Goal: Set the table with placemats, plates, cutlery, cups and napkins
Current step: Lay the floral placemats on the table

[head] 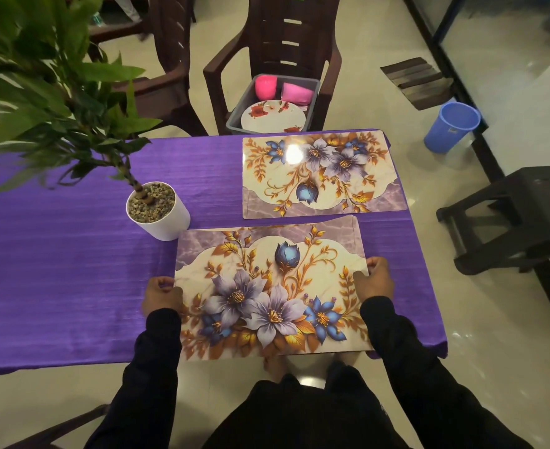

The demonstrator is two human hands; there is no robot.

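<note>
Altogether two placemats (272,293), one held.

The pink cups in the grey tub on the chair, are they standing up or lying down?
One of each. The left pink cup stands upright, its round rim facing up; the right pink cup lies on its side in the grey tub, behind the floral plates.

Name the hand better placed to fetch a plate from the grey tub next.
Right hand: the grey plastic tub sits beyond the table's far right, on its side; the left hand is farther away.
</note>
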